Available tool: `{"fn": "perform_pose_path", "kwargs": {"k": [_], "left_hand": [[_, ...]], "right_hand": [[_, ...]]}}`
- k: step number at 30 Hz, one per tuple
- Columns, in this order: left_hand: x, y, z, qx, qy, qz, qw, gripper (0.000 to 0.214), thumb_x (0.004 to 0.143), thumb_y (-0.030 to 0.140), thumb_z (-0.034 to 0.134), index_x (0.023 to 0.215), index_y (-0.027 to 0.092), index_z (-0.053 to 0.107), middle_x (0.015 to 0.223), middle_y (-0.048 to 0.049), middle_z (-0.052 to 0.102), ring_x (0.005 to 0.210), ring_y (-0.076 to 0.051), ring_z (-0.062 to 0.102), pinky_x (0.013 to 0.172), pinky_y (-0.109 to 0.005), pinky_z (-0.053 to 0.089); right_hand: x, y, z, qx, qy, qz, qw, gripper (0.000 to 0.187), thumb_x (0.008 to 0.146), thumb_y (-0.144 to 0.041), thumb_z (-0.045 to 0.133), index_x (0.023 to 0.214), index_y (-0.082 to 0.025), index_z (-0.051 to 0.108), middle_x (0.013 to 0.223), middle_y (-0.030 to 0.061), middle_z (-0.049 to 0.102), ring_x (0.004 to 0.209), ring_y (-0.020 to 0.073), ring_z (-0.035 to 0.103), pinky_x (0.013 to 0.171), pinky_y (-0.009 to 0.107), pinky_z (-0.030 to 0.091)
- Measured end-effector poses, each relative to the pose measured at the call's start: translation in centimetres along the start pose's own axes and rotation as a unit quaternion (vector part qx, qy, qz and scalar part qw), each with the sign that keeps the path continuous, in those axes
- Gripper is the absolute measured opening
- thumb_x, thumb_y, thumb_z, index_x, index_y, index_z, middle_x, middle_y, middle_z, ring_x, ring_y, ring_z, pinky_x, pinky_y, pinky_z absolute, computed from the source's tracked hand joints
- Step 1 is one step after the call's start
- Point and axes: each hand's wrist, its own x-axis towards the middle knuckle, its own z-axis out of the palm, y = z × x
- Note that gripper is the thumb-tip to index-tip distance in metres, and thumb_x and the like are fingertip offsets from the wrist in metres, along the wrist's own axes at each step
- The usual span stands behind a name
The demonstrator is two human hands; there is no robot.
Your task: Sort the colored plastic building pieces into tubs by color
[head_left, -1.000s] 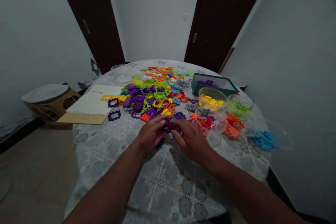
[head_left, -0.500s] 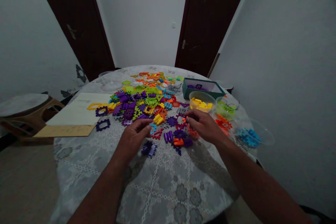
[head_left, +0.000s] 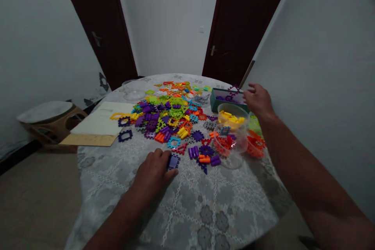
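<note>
My left hand point(head_left: 154, 172) rests palm down on the round table point(head_left: 187, 211), its fingertips touching a purple square piece point(head_left: 174, 161). My right hand point(head_left: 258, 100) is raised over the green box point(head_left: 220, 101) at the back right and pinches a purple piece point(head_left: 234, 88) at its fingertips. A big heap of coloured plastic pieces point(head_left: 170, 115) covers the middle of the table. A few purple, orange and red pieces point(head_left: 203, 155) lie loose just right of my left hand.
Clear tubs stand at the right: one with yellow pieces point(head_left: 233, 116), one with red pieces point(head_left: 230, 142), one with orange pieces point(head_left: 255, 144). A white sheet on a cardboard board point(head_left: 101, 125) lies at the left. An empty clear dish point(head_left: 133, 90) sits at the back. A stool point(head_left: 48, 119) stands left of the table.
My right hand rose from the loose pieces and reached back right over the green box with a purple piece. My left hand slid nearer and settled on the purple square piece.
</note>
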Motion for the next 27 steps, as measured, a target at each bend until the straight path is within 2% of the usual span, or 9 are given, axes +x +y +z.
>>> {"fn": "perform_pose_path", "kwargs": {"k": [2,3,5,7,9,12,17,21,27], "left_hand": [[0.3,0.0,0.1,-0.02,0.007,0.003,1.0,0.042,0.083,0.037,0.072,0.123,0.025,0.068,0.117,-0.0152,0.065,0.109,-0.035,0.058,0.09,-0.042,0.043],[0.5,-0.1,0.2,-0.028,0.011,0.005,1.0,0.042,0.083,0.037,0.072,0.123,0.025,0.067,0.116,-0.0152,0.065,0.11,-0.036,0.059,0.09,-0.042,0.043],[0.8,-0.3,0.5,-0.04,0.019,0.011,0.999,0.043,0.083,0.037,0.072,0.125,0.026,0.066,0.115,-0.0151,0.064,0.111,-0.037,0.059,0.09,-0.042,0.042],[1.2,-0.4,0.8,-0.055,0.03,0.022,0.998,0.047,0.084,0.037,0.071,0.129,0.027,0.064,0.118,-0.0155,0.064,0.113,-0.037,0.058,0.093,-0.044,0.043],[1.6,-0.2,1.0,-0.077,0.043,0.039,0.995,0.051,0.083,0.036,0.072,0.132,0.026,0.062,0.123,-0.0168,0.062,0.118,-0.039,0.057,0.097,-0.046,0.042],[2.4,0.4,1.1,-0.093,0.056,0.065,0.992,0.052,0.084,0.035,0.071,0.133,0.023,0.062,0.125,-0.0181,0.061,0.122,-0.04,0.054,0.103,-0.049,0.041],[3.9,1.2,1.4,-0.064,0.058,0.074,0.994,0.062,0.084,0.031,0.072,0.143,0.021,0.055,0.135,-0.0188,0.057,0.129,-0.039,0.049,0.111,-0.051,0.037],[4.9,1.3,1.8,-0.017,0.05,0.06,0.997,0.076,0.082,0.034,0.077,0.15,0.02,0.048,0.147,-0.0215,0.052,0.137,-0.041,0.045,0.116,-0.051,0.032],[6.0,1.4,1.5,-0.003,0.023,0.051,0.998,0.083,0.075,0.042,0.086,0.147,0.018,0.053,0.14,-0.0243,0.056,0.133,-0.044,0.047,0.113,-0.051,0.033]], "right_hand": [[-2.9,-2.1,-0.4,-0.005,-0.005,-0.028,1.0,0.038,0.094,-0.031,0.059,0.129,-0.017,0.068,0.113,0.0145,0.076,0.089,0.0253,0.073,0.082,0.044,0.061],[-5.3,-3.4,-0.7,-0.001,-0.038,-0.048,0.998,0.034,0.095,-0.033,0.06,0.125,-0.019,0.07,0.113,0.0127,0.076,0.092,0.026,0.073,0.087,0.046,0.06],[-11.3,-6.1,-1.0,0.025,-0.165,-0.116,0.979,0.028,0.098,-0.033,0.06,0.121,-0.022,0.072,0.113,0.0104,0.076,0.097,0.0262,0.073,0.091,0.046,0.06],[-17.4,-7.7,-1.0,0.033,-0.225,-0.185,0.956,0.03,0.1,-0.03,0.058,0.128,-0.023,0.069,0.125,0.0115,0.073,0.117,0.0291,0.068,0.103,0.051,0.057],[-22.5,-7.9,-0.9,0.01,-0.233,-0.203,0.951,0.037,0.1,-0.027,0.059,0.137,-0.024,0.063,0.134,0.0126,0.068,0.127,0.0307,0.063,0.111,0.056,0.052],[-26.9,-6.0,-0.7,-0.048,-0.21,-0.177,0.96,0.046,0.1,-0.028,0.06,0.146,-0.024,0.056,0.138,0.0162,0.064,0.13,0.0343,0.06,0.111,0.06,0.052],[-28.9,-3.1,0.1,-0.104,-0.2,-0.153,0.962,0.068,0.099,-0.038,0.063,0.161,-0.025,0.038,0.153,0.0208,0.053,0.138,0.0417,0.055,0.108,0.065,0.053],[-29.0,-3.1,1.6,-0.113,-0.206,-0.152,0.96,0.078,0.098,-0.044,0.064,0.165,-0.023,0.03,0.155,0.0229,0.051,0.138,0.0442,0.054,0.108,0.066,0.051],[-28.3,-3.7,4.0,-0.092,-0.218,-0.147,0.96,0.082,0.095,-0.047,0.066,0.165,-0.023,0.03,0.162,0.0228,0.042,0.146,0.0457,0.044,0.114,0.068,0.044]]}}
